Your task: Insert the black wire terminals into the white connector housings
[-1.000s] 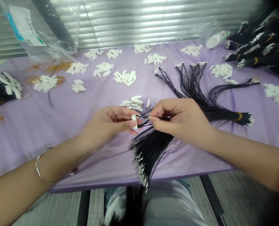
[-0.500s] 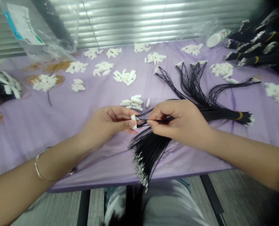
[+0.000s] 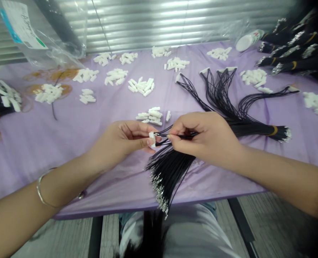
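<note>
Wire (image 3: 161,134), thin, light, floppy, so best pinched close to its end, as rt hand (image 3: 207,140) does, fingers tight on it just right of the white plastic connector (image 3: 152,139), held narrow by lft hand (image 3: 121,141), fingertips only, wire bundle (image 3: 169,172) spread just below connector.

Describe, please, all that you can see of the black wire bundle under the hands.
The bundle of thin black insulated wires spreads in a loose fan across the lilac table cover. Its lower ends carry small silvery metal terminals, and these tips reach over the table's front edge. Its upper part narrows and runs up beneath the right hand.
</note>
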Demonstrator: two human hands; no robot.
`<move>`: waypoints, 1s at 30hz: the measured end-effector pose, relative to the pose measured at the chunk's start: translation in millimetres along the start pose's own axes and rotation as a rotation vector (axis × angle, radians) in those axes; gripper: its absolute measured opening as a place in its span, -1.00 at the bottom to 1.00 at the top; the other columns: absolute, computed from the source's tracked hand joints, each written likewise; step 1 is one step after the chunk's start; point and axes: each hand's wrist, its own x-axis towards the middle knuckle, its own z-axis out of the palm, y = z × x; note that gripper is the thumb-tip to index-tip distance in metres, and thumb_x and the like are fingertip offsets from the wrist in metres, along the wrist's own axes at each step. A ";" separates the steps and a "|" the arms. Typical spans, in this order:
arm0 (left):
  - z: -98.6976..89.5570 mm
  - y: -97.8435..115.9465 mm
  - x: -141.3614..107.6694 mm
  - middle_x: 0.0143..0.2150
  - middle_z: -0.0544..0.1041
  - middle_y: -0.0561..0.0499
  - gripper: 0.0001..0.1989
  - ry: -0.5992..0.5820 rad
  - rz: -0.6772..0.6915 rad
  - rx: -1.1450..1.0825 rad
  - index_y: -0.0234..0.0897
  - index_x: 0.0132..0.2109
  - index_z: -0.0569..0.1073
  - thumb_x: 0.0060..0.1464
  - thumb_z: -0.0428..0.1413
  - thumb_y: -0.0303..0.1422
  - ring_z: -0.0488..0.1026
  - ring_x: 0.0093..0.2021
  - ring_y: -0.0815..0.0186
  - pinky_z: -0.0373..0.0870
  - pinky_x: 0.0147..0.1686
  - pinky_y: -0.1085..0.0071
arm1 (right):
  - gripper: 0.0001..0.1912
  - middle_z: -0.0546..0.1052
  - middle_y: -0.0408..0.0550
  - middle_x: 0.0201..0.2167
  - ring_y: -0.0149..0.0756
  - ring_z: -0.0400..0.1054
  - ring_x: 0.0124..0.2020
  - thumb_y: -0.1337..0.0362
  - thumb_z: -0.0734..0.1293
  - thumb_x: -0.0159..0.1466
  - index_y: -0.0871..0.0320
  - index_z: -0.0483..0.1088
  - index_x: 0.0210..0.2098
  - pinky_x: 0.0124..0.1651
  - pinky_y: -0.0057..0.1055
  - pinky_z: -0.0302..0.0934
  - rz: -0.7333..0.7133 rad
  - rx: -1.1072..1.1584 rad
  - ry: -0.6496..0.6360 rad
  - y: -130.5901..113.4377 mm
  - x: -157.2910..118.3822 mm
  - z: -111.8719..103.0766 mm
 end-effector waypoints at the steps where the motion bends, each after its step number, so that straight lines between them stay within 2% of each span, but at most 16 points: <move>1: 0.3 0.3 -0.2 -0.34 0.60 0.06 -0.88 0.001 -0.003 0.013 -0.23 -0.29 0.56 -0.07 0.23 -0.45 0.52 -0.41 0.41 0.49 -0.32 0.54 | -0.91 0.41 -0.20 -0.61 -0.52 0.22 -0.57 0.43 0.29 0.06 0.20 0.37 -0.56 -0.49 -0.55 0.10 0.003 -0.001 -0.002 0.0 0.1 0.0; 7: 0.4 -1.9 0.5 -0.35 0.59 0.07 -0.89 -0.013 -0.007 0.027 -0.22 -0.30 0.56 -0.06 0.23 -0.43 0.53 -0.32 0.36 0.52 -0.29 0.49 | -0.91 0.37 -0.23 -0.63 -0.54 0.19 -0.58 0.44 0.28 0.05 0.21 0.36 -0.57 -0.50 -0.57 0.08 0.014 0.024 -0.017 -0.2 0.0 0.0; 12: 0.5 -1.6 1.7 -0.37 0.59 0.08 -0.87 -0.008 -0.012 0.005 -0.23 -0.30 0.56 -0.09 0.24 -0.46 0.53 -0.36 0.37 0.52 -0.32 0.50 | -0.92 0.37 -0.23 -0.64 -0.57 0.18 -0.59 0.45 0.30 0.05 0.23 0.37 -0.57 -0.51 -0.59 0.06 -0.001 0.021 -0.021 1.3 0.0 0.2; 18: 4.2 4.8 0.2 -0.43 0.59 0.10 -0.88 0.027 -0.044 0.023 -0.30 -0.33 0.54 -0.12 0.26 -0.49 0.52 -0.46 0.46 0.49 -0.40 0.62 | -0.93 0.39 -0.23 -0.64 -0.58 0.21 -0.59 0.45 0.32 0.05 0.26 0.41 -0.55 -0.52 -0.61 0.06 -0.041 0.039 0.002 4.7 1.1 3.1; 24: 3.0 2.0 1.4 -0.39 0.59 0.08 -0.85 0.034 -0.044 0.028 -0.30 -0.31 0.54 -0.13 0.26 -0.46 0.53 -0.43 0.40 0.52 -0.37 0.55 | -0.93 0.42 -0.20 -0.58 -0.56 0.22 -0.56 0.43 0.30 0.10 0.27 0.42 -0.50 -0.51 -0.60 0.09 0.024 0.135 -0.021 5.4 0.2 4.9; 30: 3.0 0.0 1.7 -0.42 0.59 0.10 -0.88 0.026 -0.037 -0.007 -0.29 -0.34 0.55 -0.13 0.26 -0.48 0.53 -0.43 0.41 0.54 -0.37 0.55 | -0.94 0.42 -0.19 -0.59 -0.56 0.22 -0.55 0.44 0.31 0.09 0.27 0.43 -0.49 -0.49 -0.59 0.09 -0.017 0.088 -0.003 6.8 0.6 8.3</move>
